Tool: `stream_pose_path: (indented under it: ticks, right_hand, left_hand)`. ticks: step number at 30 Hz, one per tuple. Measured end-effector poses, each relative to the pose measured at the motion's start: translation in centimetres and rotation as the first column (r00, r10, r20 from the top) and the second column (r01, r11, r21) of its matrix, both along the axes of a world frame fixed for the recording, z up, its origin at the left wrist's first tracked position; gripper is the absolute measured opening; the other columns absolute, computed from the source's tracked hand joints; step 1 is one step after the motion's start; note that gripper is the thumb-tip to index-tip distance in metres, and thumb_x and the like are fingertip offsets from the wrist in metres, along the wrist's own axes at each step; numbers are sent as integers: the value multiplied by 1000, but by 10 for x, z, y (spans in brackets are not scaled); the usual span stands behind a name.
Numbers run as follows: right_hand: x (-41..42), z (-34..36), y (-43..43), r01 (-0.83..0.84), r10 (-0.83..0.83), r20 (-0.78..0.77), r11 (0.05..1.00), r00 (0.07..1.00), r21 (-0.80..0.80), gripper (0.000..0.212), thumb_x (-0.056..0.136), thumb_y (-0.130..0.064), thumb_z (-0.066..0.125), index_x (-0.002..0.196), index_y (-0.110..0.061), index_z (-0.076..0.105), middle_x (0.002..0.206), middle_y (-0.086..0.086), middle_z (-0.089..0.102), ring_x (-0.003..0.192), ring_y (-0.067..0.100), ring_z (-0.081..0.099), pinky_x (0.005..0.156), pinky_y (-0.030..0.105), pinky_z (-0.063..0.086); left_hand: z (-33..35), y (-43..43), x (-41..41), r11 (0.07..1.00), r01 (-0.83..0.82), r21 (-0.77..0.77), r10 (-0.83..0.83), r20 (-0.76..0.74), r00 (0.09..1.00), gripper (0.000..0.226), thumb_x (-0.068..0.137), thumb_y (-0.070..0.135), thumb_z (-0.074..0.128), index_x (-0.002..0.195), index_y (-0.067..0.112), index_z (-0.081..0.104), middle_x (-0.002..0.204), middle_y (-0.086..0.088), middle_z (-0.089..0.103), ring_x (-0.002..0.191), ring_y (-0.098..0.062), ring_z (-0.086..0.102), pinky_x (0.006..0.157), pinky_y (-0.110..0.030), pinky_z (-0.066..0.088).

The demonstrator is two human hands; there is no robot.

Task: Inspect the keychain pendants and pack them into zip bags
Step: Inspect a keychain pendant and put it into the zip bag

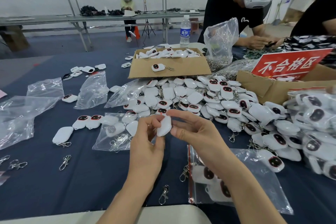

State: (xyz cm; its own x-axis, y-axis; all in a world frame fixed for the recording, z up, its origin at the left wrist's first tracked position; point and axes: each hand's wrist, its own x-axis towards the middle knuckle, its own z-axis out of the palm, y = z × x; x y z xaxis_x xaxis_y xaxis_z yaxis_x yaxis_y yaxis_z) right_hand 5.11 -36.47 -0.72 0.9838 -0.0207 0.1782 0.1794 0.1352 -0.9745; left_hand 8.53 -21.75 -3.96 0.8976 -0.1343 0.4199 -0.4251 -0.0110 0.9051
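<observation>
I hold one white keychain pendant (164, 126) up between both hands, its plain back toward me. My left hand (147, 143) pinches its left edge with curled fingers. My right hand (192, 129) pinches its right side between thumb and forefinger. Behind it lies a big heap of white pendants (209, 100) with dark red-rimmed faces. A zip bag (254, 174) with a red seal lies under my right forearm and holds several pendants. Another clear bag (112, 131) with pendants lies left of my hands.
Empty clear bags (45, 87) and loose metal clasps (65, 162) lie on the dark blue table (54, 187). An open cardboard box (169, 65) of pendants stands behind the heap. A box with a red sign (289, 65) is at right. Persons work across the table.
</observation>
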Motion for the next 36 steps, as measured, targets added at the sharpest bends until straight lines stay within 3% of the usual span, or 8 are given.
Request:
stream_pose_path:
  ticks: [5, 8, 12, 15, 19, 25, 32, 36]
  right_hand:
    - [3, -2, 0, 78, -79, 49, 997, 996, 10, 35, 90, 6, 68, 113, -19, 72, 116, 1, 75, 109, 17, 71, 88, 18, 54]
    - [2, 0, -2, 91, -90, 50, 996, 995, -21, 34, 91, 4, 67, 112, -22, 73, 114, -3, 75, 107, 13, 71, 87, 16, 53]
    - [-1, 1, -8, 82, -83, -6, 995, 997, -54, 27, 95, -4, 65, 115, -20, 73, 111, 2, 76, 100, 15, 73, 83, 17, 55]
    - [-5, 1, -23, 168, -188, -52, 949, 981, -266, 22, 99, -17, 61, 108, -34, 72, 102, -5, 77, 90, 11, 73, 80, 25, 58]
    - [-11, 0, -49, 166, -261, -74, 781, 962, -603, 16, 101, -31, 59, 103, -44, 68, 93, -24, 73, 83, -6, 66, 79, 20, 48]
    - [-13, -2, -56, -69, -184, -248, 655, 951, -752, 11, 96, -44, 63, 103, -44, 72, 94, -24, 72, 85, -10, 64, 78, 19, 50]
    - [-11, -4, -53, -106, -118, -286, 744, 951, -660, 18, 95, -26, 67, 109, -37, 73, 97, -17, 75, 94, -4, 68, 96, 26, 51]
    - [-10, -5, -55, -71, -137, -260, 752, 956, -656, 20, 96, -25, 67, 109, -39, 72, 94, -14, 73, 88, -2, 67, 92, 25, 52]
  left_hand:
    - [0, 2, 0, 998, 46, -35, -46, -5, 999, 36, 91, -7, 52, 91, 29, 47, 122, 14, 71, 105, -2, 66, 81, -20, 54]
    - [0, 2, 0, 999, 41, -37, -41, -8, 999, 40, 95, -7, 56, 93, 33, 51, 120, 12, 71, 109, -7, 67, 83, -25, 52]
    - [7, 0, -5, 1000, 9, -19, -10, -26, 1000, 18, 96, 31, 63, 110, 42, 60, 106, 9, 72, 90, -10, 66, 75, -27, 52]
    - [17, 11, 2, 980, 146, 134, -121, -180, 976, 25, 104, 22, 53, 118, 38, 66, 85, 13, 71, 73, -5, 64, 69, -22, 55]
    - [29, 33, 15, 742, 547, 386, -305, -533, 790, 31, 104, 12, 50, 111, 33, 71, 67, 8, 58, 62, -7, 57, 59, -24, 54]
    - [30, 23, 4, 487, 649, 585, -364, -540, 759, 22, 104, 27, 51, 119, 36, 64, 76, 8, 60, 66, -2, 56, 59, -20, 47]
    - [26, -2, -10, 730, 518, 446, -278, -498, 821, 12, 97, 28, 66, 109, 28, 64, 78, 6, 64, 59, 0, 57, 59, -16, 46]
    - [29, -14, -21, 860, 488, 148, -313, -604, 733, 17, 98, 2, 60, 109, 14, 68, 75, 0, 65, 69, -14, 72, 70, -23, 59]
